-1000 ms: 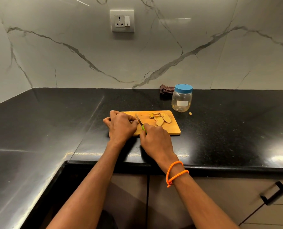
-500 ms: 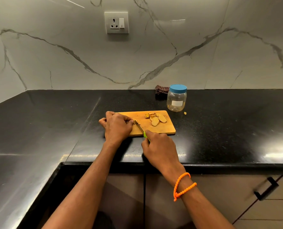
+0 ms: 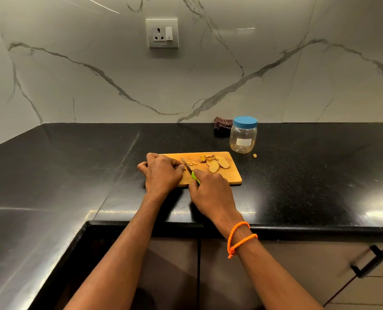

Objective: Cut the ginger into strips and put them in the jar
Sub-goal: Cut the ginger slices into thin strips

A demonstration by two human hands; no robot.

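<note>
Right hand (image 3: 210, 191) gripped knife (image 3: 189, 168); left hand (image 3: 162, 173) curled over ginger piece, hidden beneath. Since a second ago, fresh strips (image 3: 193, 163) appeared beside blade. Slices (image 3: 215, 164) remained uncut on board (image 3: 230, 175). Jar (image 3: 243, 138) remained capped, empty.

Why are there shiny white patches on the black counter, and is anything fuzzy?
Head view: the polished black counter mirrors lamps out of frame, giving bright glare at its right side and front edge; the drawer handle at lower right looks smeared; the cutting board, knife and jar stay sharp.
</note>
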